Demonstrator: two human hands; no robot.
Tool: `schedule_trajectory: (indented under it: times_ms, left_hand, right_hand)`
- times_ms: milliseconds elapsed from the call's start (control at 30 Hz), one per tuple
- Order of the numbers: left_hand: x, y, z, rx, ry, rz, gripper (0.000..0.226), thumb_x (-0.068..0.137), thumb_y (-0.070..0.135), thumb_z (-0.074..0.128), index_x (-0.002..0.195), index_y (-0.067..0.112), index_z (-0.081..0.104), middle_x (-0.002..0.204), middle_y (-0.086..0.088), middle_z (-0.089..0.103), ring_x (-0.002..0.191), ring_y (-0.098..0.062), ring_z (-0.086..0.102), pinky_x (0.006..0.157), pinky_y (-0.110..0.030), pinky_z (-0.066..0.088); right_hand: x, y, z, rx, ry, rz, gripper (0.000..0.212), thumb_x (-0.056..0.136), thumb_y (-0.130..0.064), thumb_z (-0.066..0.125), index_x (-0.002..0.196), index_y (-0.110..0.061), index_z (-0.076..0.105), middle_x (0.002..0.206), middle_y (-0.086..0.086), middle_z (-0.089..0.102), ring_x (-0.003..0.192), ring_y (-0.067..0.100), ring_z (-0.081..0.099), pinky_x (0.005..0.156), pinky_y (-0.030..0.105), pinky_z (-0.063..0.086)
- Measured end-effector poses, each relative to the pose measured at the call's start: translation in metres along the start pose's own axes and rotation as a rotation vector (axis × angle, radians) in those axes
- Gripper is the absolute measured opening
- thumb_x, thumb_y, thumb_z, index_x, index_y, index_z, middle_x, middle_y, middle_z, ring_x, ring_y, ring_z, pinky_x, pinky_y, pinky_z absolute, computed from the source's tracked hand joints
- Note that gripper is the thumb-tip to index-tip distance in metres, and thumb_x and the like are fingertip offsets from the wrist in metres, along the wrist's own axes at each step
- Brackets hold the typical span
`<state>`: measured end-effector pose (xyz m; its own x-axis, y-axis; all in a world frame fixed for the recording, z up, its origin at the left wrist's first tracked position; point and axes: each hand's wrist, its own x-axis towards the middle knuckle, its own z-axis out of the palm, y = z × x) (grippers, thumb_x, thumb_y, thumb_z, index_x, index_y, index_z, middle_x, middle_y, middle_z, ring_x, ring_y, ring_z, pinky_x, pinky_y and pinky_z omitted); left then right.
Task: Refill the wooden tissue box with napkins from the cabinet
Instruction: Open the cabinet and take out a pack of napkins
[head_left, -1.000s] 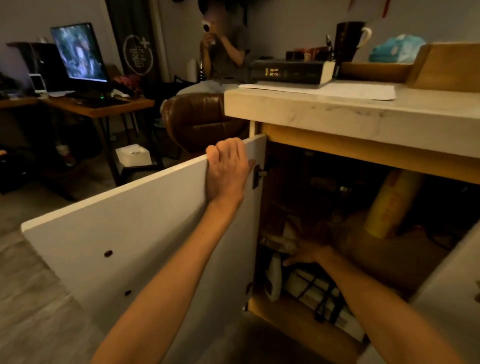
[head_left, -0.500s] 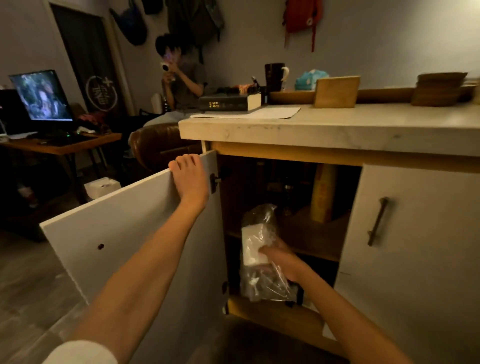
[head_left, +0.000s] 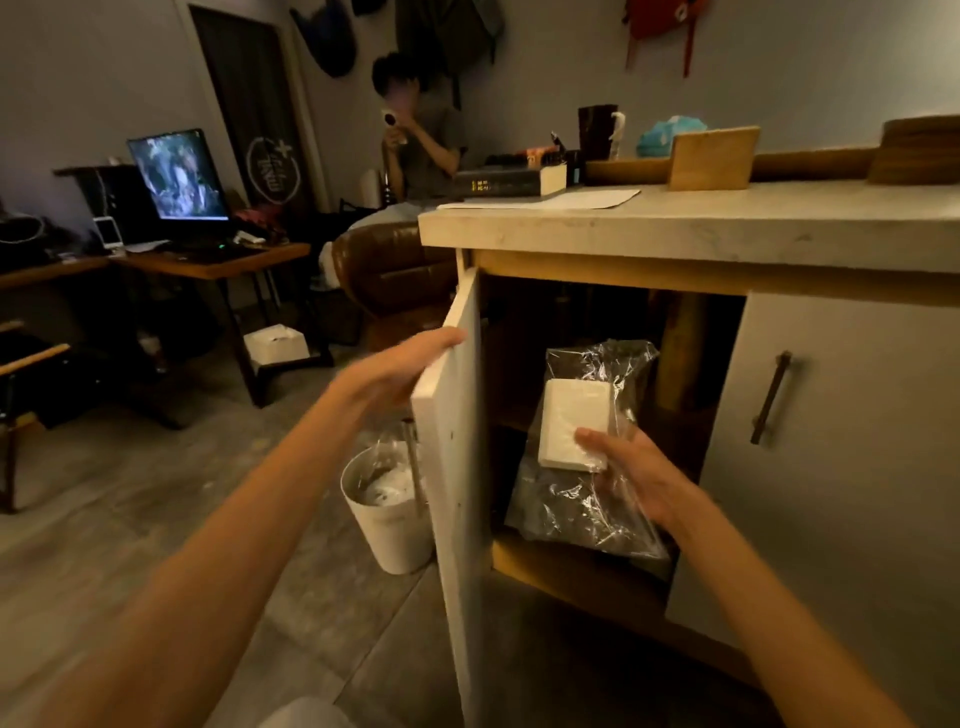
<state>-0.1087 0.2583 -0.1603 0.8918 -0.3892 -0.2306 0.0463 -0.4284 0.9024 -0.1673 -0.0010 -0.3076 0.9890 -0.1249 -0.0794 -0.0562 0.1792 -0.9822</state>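
Note:
My right hand (head_left: 631, 470) grips a clear plastic bag (head_left: 587, 499) holding a white stack of napkins (head_left: 574, 426), lifted just in front of the open cabinet (head_left: 587, 306). My left hand (head_left: 400, 366) lies flat with fingers apart against the outer face of the white cabinet door (head_left: 451, 447), which stands edge-on to me, partly swung toward the opening. The wooden tissue box (head_left: 711, 157) sits on the marble countertop (head_left: 701, 223), above and to the right of the bag.
A white bin (head_left: 387, 525) with a plastic liner stands on the floor just left of the door. The right cabinet door (head_left: 841, 467) with its bar handle is shut. A thick book, papers and a dark mug lie on the counter. A person sits behind it; a desk with a monitor is at left.
The napkin bag has come out of the cabinet in my right hand. The door has swung from wide open toward shut, my left hand shifting from its top edge to its outer face.

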Motion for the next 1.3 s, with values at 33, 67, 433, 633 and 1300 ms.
schedule_trajectory:
  times_ms: [33, 67, 433, 633, 1300]
  left_hand:
    - [-0.007, -0.007, 0.012, -0.077, 0.015, 0.041, 0.055, 0.096, 0.061, 0.033, 0.138, 0.025, 0.040, 0.123, -0.005, 0.060, 0.111, -0.027, 0.061, 0.097, -0.045, 0.049]
    - [-0.012, -0.014, 0.025, -0.126, 0.042, 0.090, 0.060, 0.096, 0.065, 0.025, 0.137, 0.025, 0.044, 0.123, -0.001, 0.059, 0.111, -0.022, 0.059, 0.099, -0.043, 0.047]
    - [0.040, -0.057, 0.157, -0.002, 0.098, 0.560, 0.075, 0.093, 0.057, 0.036, 0.156, 0.026, 0.008, 0.085, -0.009, 0.067, 0.079, -0.022, 0.068, 0.073, -0.036, 0.059]
    - [0.120, -0.017, 0.239, 0.108, 0.007, 0.624, 0.088, 0.102, 0.032, 0.040, 0.143, 0.025, -0.037, 0.095, -0.012, 0.070, 0.074, -0.026, 0.068, 0.061, -0.036, 0.059]
    - [0.214, 0.007, 0.293, 0.182, 0.187, 0.617, 0.097, 0.096, 0.010, 0.044, 0.136, 0.025, -0.044, 0.118, -0.015, 0.067, 0.085, -0.032, 0.066, 0.095, -0.048, 0.042]
  right_hand:
    - [-0.002, 0.002, -0.003, 0.021, 0.018, -0.008, 0.068, 0.078, -0.017, 0.075, 0.139, -0.016, 0.045, 0.121, 0.007, 0.067, 0.105, 0.022, 0.066, 0.088, 0.036, 0.052]
    - [-0.006, 0.001, -0.007, 0.045, 0.026, -0.015, 0.067, 0.079, -0.013, 0.074, 0.139, -0.017, 0.044, 0.121, 0.009, 0.067, 0.104, 0.025, 0.068, 0.087, 0.039, 0.055]
    - [-0.101, 0.008, -0.126, 0.067, 0.301, -0.078, 0.098, 0.059, -0.022, 0.088, 0.143, -0.011, 0.040, 0.120, 0.020, 0.067, 0.104, 0.031, 0.069, 0.074, 0.032, 0.059]
    - [-0.143, 0.004, -0.153, 0.058, 0.526, -0.102, 0.075, 0.071, -0.017, 0.075, 0.136, -0.010, 0.039, 0.120, 0.021, 0.065, 0.093, 0.030, 0.072, 0.067, 0.035, 0.058]
    - [-0.126, 0.006, -0.154, 0.060, 0.634, -0.058, 0.083, 0.076, -0.021, 0.078, 0.145, -0.028, 0.032, 0.120, 0.011, 0.063, 0.105, 0.034, 0.066, 0.095, 0.055, 0.051]
